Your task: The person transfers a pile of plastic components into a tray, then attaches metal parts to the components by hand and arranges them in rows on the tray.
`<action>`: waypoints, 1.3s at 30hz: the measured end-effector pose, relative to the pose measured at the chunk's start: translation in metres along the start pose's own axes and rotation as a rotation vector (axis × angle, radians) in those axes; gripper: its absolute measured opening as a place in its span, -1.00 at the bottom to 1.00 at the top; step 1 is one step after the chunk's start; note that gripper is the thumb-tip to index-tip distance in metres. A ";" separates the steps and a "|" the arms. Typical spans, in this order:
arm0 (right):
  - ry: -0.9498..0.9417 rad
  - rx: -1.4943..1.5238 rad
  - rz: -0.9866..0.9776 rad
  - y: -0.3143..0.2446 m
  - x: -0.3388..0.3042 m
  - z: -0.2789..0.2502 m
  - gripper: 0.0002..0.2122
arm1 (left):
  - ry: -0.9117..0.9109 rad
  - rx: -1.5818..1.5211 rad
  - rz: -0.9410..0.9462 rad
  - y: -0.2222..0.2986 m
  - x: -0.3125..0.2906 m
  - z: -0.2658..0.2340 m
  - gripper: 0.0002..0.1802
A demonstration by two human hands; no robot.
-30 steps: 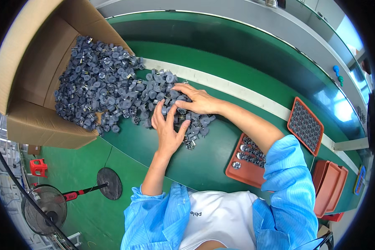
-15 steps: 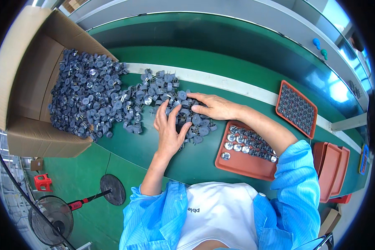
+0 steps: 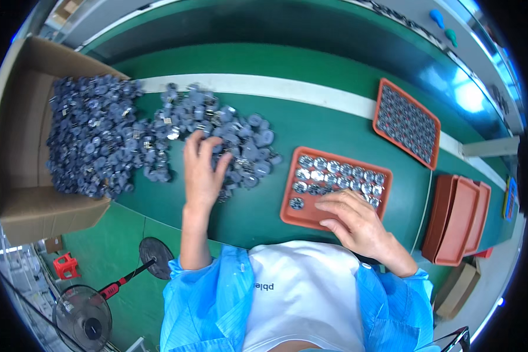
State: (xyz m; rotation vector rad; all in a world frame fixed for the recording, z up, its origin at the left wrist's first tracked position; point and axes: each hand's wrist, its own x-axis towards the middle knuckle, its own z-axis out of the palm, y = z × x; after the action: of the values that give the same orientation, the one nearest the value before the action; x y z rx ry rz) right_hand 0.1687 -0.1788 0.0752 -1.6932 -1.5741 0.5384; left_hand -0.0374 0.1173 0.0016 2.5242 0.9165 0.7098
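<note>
My left hand [image 3: 203, 171] rests at the near edge of a loose pile of small grey round parts with metal pins [image 3: 249, 151]. Its fingers are apart and slightly curled against the pile, with no part visibly gripped. Over the near side of an orange-brown tray [image 3: 304, 220] is my right hand [image 3: 358, 223]. A gap shows between its thumb and bent fingers, and I see nothing in it. Rows of parts [image 3: 321, 163] stand in that tray with shiny metal faces up. One part [image 3: 297, 203] sits alone at the near left, beside my right fingertips.
A cardboard box [image 3: 17, 129] lies on its side at the left, spilling many such parts. At the far right is a filled tray [image 3: 408, 124], with stacked trays [image 3: 460, 226] nearer. A pedestal fan [image 3: 83, 317] and red stool [image 3: 66, 266] stand on the floor.
My right hand has left the pile and moved right and nearer, over the tray. My left hand stays at the pile. The whole view has shifted slightly.
</note>
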 end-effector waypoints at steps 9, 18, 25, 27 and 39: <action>0.109 -0.340 0.010 0.021 -0.067 0.026 -0.57 | 0.120 -0.104 0.008 -0.009 0.012 -0.006 -0.77; 0.073 -0.455 -0.081 0.041 -0.074 0.032 -0.69 | 0.264 -0.682 -0.268 -0.010 0.014 -0.003 -0.77; 0.124 -0.418 -0.085 0.042 -0.069 0.028 -0.75 | 0.279 -1.176 -0.556 -0.018 0.018 -0.018 -0.66; 0.134 -0.404 -0.040 0.041 -0.068 0.029 -0.75 | 0.307 -1.380 -0.621 -0.023 0.022 -0.020 -0.65; 0.115 -0.319 -0.036 0.031 -0.058 0.017 -0.69 | 0.272 -1.545 -0.366 -0.010 0.014 -0.032 -0.63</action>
State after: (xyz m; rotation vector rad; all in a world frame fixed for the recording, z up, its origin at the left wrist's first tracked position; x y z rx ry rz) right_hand 0.1673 -0.2301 0.0303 -1.8878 -1.6692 0.1728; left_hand -0.0509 0.1392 0.0269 0.8976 0.4805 1.0459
